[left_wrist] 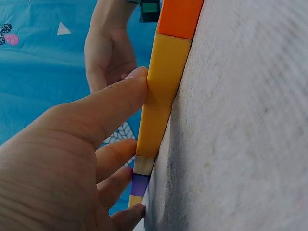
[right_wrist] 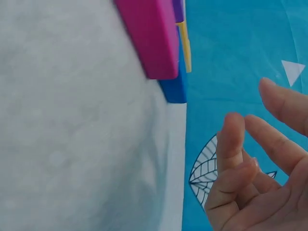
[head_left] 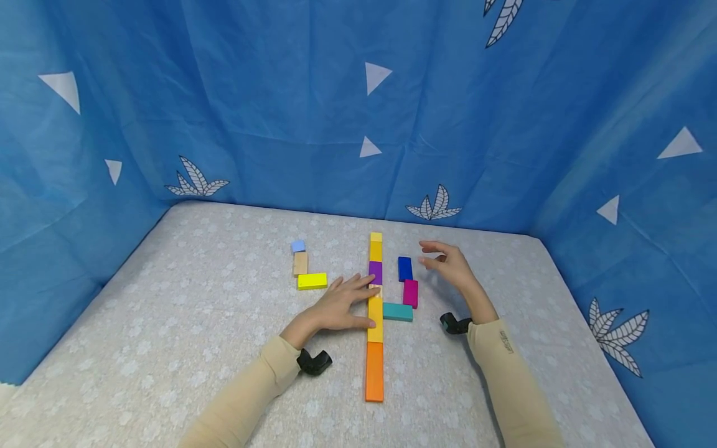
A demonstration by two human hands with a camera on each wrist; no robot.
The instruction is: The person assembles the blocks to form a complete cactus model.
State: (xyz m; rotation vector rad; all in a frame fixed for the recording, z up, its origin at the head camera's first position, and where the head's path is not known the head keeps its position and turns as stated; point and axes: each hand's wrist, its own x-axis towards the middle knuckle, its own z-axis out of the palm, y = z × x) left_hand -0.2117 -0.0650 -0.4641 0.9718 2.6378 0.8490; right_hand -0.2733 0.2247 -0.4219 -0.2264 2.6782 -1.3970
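Observation:
A straight row of blocks runs away from the person: an orange block, an amber block, a pale wood block, a purple block and yellow blocks at the far end. My left hand lies over the row from the left, fingers spread, its thumb touching the amber block's side. It partly covers the pale block. My right hand hovers at the right with loosely bent fingers, holding nothing. Nearest it are a blue block and a magenta block; a teal block juts from the row.
Left of the row, a bright yellow block, a tan block and a small light blue block form a stepped branch. A patterned pale cloth covers the table. Blue curtains enclose it behind and at both sides.

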